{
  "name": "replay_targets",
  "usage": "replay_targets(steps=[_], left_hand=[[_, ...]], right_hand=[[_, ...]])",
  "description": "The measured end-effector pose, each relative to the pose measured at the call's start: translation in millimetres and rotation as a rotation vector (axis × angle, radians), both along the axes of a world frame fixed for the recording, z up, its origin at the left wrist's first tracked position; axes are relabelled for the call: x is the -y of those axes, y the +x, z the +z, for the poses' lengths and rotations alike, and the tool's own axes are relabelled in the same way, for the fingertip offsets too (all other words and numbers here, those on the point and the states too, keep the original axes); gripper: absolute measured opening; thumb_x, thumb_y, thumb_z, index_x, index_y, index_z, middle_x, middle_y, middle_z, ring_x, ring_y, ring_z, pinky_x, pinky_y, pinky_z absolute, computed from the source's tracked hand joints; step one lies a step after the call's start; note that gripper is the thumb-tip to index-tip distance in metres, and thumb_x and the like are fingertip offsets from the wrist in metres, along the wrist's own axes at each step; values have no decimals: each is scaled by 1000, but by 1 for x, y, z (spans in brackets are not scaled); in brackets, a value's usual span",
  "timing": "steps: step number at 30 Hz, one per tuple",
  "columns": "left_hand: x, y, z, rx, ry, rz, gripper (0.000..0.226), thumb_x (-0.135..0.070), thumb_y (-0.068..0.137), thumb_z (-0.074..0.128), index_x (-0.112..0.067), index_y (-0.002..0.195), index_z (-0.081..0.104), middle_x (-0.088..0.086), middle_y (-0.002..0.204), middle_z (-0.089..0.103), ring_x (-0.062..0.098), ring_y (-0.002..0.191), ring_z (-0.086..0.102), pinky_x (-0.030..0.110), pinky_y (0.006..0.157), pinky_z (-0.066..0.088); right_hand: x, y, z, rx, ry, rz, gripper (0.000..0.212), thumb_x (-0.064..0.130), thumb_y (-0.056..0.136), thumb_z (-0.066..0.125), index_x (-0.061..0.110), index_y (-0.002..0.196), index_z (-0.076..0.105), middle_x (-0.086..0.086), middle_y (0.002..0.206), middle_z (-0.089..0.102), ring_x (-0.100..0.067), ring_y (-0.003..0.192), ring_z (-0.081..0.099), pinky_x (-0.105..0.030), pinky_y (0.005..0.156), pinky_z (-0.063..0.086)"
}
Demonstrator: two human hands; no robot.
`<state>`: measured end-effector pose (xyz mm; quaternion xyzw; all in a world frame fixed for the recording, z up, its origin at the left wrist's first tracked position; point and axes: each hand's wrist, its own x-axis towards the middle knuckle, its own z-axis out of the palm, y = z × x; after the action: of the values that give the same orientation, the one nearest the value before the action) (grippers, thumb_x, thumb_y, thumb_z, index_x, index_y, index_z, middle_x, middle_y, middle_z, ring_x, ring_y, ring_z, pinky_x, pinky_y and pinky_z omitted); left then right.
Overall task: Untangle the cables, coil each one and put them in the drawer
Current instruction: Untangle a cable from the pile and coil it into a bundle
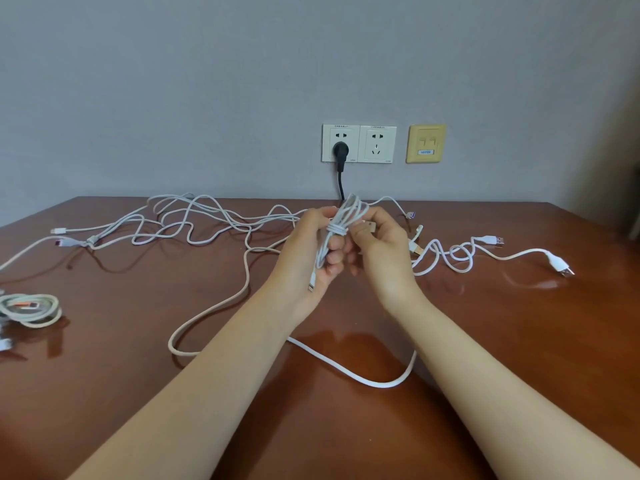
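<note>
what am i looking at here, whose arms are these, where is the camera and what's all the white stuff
There is no machine here. One camera is worn on a person's head and looks forward and down, so the two bare arms are that person's own. The left hand and right hand are raised above a brown table. Between them they grip a small bundle of white cable, looped and wrapped round its middle. The white stuff is loose charging cables, tangled across the table. A finished coil lies at the left edge. On the wall behind, a black plug sits in a socket. No drawer is in view.
</note>
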<state>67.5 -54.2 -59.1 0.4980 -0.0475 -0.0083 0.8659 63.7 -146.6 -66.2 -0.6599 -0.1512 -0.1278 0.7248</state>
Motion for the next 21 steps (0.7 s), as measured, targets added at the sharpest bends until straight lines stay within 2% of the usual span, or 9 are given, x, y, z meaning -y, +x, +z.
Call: replay_targets(steps=[3,5,7,8,10,12,15,18,21], left_hand=[[6,-7,1,55,296,108,26,-12,88,30,-15,88,57,-2,47,38,9,35,27,16,36,23],[6,-12,-1,191,580,277,21,-13,91,33,-19,81,51,-1,56,43,13,44,37,24,43,28],[4,-18,-5,351,879,401,18,-14,93,34,-21,82,47,-3,68,51,20,65,48,34,58,34],[4,-20,-8,411,997,433,16,-14,94,34,-20,88,48,-2,79,54,23,76,50,34,64,35],[4,-21,-13,514,1159,466,19,-16,98,32,-11,104,50,7,101,54,29,94,50,38,78,37],[2,-21,-14,590,1251,461,28,-19,100,30,-7,116,49,11,110,52,33,101,51,43,83,39],[-6,-21,-11,667,1266,424,31,-24,100,32,-9,117,53,2,92,53,32,96,54,42,82,41],[-10,-17,-8,680,1249,399,20,-24,100,37,-14,91,52,-6,64,47,20,72,56,34,72,41],[-12,-15,-9,658,1194,349,21,-23,99,42,-11,98,59,-8,55,49,3,48,51,20,58,38]], right_hand=[[4,4,-3,69,-152,-198,23,4,90,47,20,76,56,-3,60,55,-13,49,46,-23,49,33],[3,5,-2,73,-193,-269,20,0,84,46,13,74,57,-1,57,54,-16,51,46,-25,52,34],[2,3,-2,86,-289,-336,14,-1,81,45,2,77,57,-2,57,52,-20,55,45,-26,53,36],[2,2,-1,92,-336,-362,12,-1,81,45,0,76,56,-1,56,51,-20,57,44,-27,55,36],[4,3,-2,92,-394,-405,13,0,81,45,2,70,52,-1,55,48,-19,56,40,-19,51,32],[4,4,-2,66,-404,-430,20,4,83,47,9,64,47,-4,55,51,-20,55,44,-21,55,37],[4,5,1,-10,-338,-371,23,8,83,49,16,61,47,-11,60,61,-24,55,52,-31,59,45],[7,3,5,-105,-214,-254,24,2,84,46,11,62,48,-8,51,57,-10,35,46,-19,39,36],[7,1,7,-187,-36,-186,16,1,84,49,9,71,52,-5,47,53,-9,34,42,-17,35,30]])
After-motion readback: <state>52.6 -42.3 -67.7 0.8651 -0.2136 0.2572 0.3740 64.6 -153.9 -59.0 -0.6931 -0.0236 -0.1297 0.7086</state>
